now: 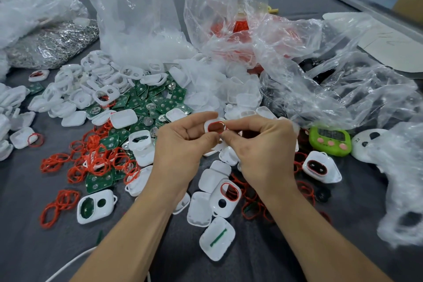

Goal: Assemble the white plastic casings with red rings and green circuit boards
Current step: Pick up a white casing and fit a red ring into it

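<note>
Red shows round the oval window of a small white casing (206,124), where a ring (216,122) sits in or on the opening's edge. The casing is held up over the middle of the worktop (34,247), pinched from both sides. The left hand (183,144) grips its near edge with curled thumb and fingers, and the right hand (265,146) pinches the ring side with its fingertips. The step in hand looks like seating the ring, though I cannot tell whether it is fully bedded all round. The next move probably calls for pressing the rim home evenly, then reaching for a circuit board from the green heap (160,101) just beyond the hands and fitting it inside. Loose rings (96,158) lie scattered to the left, and empty casings (91,80) are piled behind them. A ringed casing (229,192) lies between the forearms. A green timer (329,140) stands at the right, and crumpled clear bags (137,7) rise at the back.
</note>
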Available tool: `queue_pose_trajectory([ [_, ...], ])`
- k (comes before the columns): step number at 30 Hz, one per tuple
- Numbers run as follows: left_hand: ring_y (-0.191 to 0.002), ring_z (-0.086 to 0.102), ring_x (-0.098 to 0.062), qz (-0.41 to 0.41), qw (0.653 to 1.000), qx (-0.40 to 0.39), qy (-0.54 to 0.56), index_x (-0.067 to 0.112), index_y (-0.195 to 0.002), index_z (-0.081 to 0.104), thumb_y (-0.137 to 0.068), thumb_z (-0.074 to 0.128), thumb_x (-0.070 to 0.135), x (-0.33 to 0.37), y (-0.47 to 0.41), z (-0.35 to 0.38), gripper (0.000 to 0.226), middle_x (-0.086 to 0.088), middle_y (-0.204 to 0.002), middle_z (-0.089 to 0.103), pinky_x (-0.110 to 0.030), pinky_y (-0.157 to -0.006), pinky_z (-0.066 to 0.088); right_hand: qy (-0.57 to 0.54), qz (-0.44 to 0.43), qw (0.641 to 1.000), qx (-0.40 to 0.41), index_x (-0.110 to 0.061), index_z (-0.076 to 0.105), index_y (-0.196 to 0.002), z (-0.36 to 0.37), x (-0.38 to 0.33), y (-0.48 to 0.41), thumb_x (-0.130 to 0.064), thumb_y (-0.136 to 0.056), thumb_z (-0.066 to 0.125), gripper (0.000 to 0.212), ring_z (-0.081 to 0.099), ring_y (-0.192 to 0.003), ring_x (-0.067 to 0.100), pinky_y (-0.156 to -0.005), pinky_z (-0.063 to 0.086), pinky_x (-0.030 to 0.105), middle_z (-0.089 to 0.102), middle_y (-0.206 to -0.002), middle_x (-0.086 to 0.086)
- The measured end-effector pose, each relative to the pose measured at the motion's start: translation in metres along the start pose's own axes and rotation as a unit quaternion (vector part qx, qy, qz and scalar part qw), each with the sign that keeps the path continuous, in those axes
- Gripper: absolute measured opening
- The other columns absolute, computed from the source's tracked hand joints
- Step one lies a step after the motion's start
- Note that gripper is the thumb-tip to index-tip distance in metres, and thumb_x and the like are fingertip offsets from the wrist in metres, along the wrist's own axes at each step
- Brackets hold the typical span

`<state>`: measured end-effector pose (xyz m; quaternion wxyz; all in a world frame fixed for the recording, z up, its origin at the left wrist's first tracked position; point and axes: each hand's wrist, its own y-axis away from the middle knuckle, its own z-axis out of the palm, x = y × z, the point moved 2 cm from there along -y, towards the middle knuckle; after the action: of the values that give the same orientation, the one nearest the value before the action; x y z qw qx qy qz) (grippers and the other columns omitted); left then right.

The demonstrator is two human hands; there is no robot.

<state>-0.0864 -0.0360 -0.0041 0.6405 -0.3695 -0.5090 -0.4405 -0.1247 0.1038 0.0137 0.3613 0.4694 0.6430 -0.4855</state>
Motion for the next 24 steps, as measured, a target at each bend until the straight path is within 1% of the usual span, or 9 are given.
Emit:
queue_pose_trajectory([
  [2,-0.075,0.074,-0.017,0.002,1.0,0.023,0.011,0.016,-0.098,0.08,-0.083,0.069,-0.017,-0.001,-0.001,-0.002,0.038,-0.011,-0.086,0.08,-0.022,-0.069,0.058,0.003,-0.013,1.0,-0.005,-0.043,0.078,-0.076,0.005,-0.002,0.002,-0.011,-0.076,0.089,0.034,0.071,-0.069,0.011,-0.065,0.057,0.023,0.075,-0.075,-0.021],
  [4,-0.074,0.074,-0.019,0.005,0.999,0.04,0.02,0.016,-0.093,0.081,-0.081,0.07,-0.018,0.0,-0.002,-0.004,0.038,-0.013,-0.086,0.079,-0.022,-0.067,0.057,0.006,-0.027,1.0,-0.009,-0.04,0.079,-0.08,0.007,-0.003,0.004,-0.01,-0.077,0.088,0.032,0.072,-0.073,0.004,-0.068,0.054,0.014,0.074,-0.08,-0.027],
  [7,-0.07,0.073,-0.015,0.009,0.999,0.041,0.016,0.014,-0.095,0.08,-0.082,0.07,-0.016,0.002,-0.003,-0.004,0.034,-0.012,-0.084,0.079,-0.018,-0.062,0.054,0.013,-0.031,0.999,-0.01,-0.037,0.082,-0.082,0.007,-0.003,0.002,-0.015,-0.078,0.089,0.023,0.072,-0.072,0.004,-0.069,0.057,0.021,0.075,-0.077,-0.022],
  [10,-0.069,0.073,-0.012,0.01,1.0,0.025,0.004,0.01,-0.1,0.077,-0.084,0.069,-0.015,0.002,-0.003,-0.002,0.031,-0.009,-0.084,0.08,-0.014,-0.059,0.051,0.017,-0.028,0.999,0.008,-0.046,0.075,-0.073,0.005,-0.003,0.001,-0.018,-0.077,0.09,0.032,0.072,-0.068,0.005,-0.066,0.057,0.02,0.074,-0.073,-0.024],
  [13,-0.072,0.075,-0.018,0.013,0.999,0.032,0.009,0.011,-0.098,0.078,-0.084,0.068,-0.016,0.0,-0.001,-0.001,0.032,-0.012,-0.084,0.079,-0.02,-0.064,0.056,-0.002,-0.012,1.0,0.019,-0.048,0.075,-0.07,0.009,-0.001,0.007,-0.013,-0.077,0.088,0.039,0.071,-0.065,0.009,-0.062,0.056,0.02,0.074,-0.07,-0.024],
  [16,-0.075,0.076,-0.024,0.004,0.997,0.067,0.035,0.015,-0.091,0.081,-0.082,0.069,-0.017,-0.003,-0.001,-0.001,0.035,-0.012,-0.08,0.078,-0.029,-0.07,0.061,-0.077,0.028,0.997,0.005,-0.03,0.084,-0.087,0.016,0.003,0.01,-0.007,-0.083,0.082,0.023,0.074,-0.073,0.0,-0.069,0.054,0.013,0.077,-0.075,-0.02],
  [18,-0.073,0.075,-0.022,-0.003,0.996,0.078,0.04,0.016,-0.09,0.081,-0.082,0.069,-0.017,-0.004,-0.003,-0.002,0.036,-0.008,-0.075,0.077,-0.026,-0.067,0.059,-0.096,0.054,0.994,-0.008,-0.022,0.085,-0.098,0.021,0.006,0.011,-0.007,-0.087,0.079,0.019,0.064,-0.058,-0.002,-0.062,0.049,0.012,0.07,-0.063,-0.021],
  [20,-0.07,0.072,-0.018,-0.01,0.996,0.079,0.049,0.017,-0.091,0.081,-0.082,0.068,-0.017,-0.004,-0.005,-0.003,0.037,-0.007,-0.075,0.076,-0.022,-0.064,0.057,-0.075,0.043,0.996,-0.004,-0.021,0.083,-0.104,0.025,0.007,0.014,-0.007,-0.09,0.075,0.021,0.05,-0.045,0.001,-0.054,0.038,0.006,0.053,-0.047,-0.024],
  [24,-0.069,0.057,-0.021,-0.008,0.997,0.074,0.022,0.024,-0.099,0.082,-0.077,0.072,-0.002,-0.006,-0.006,-0.005,0.035,-0.012,-0.076,0.065,-0.028,-0.066,0.05,-0.048,0.012,0.999,-0.005,-0.022,0.081,-0.109,0.026,0.005,0.018,-0.005,-0.092,0.071,0.026,0.05,-0.047,0.001,-0.054,0.036,0.006,0.05,-0.046,-0.026],
])
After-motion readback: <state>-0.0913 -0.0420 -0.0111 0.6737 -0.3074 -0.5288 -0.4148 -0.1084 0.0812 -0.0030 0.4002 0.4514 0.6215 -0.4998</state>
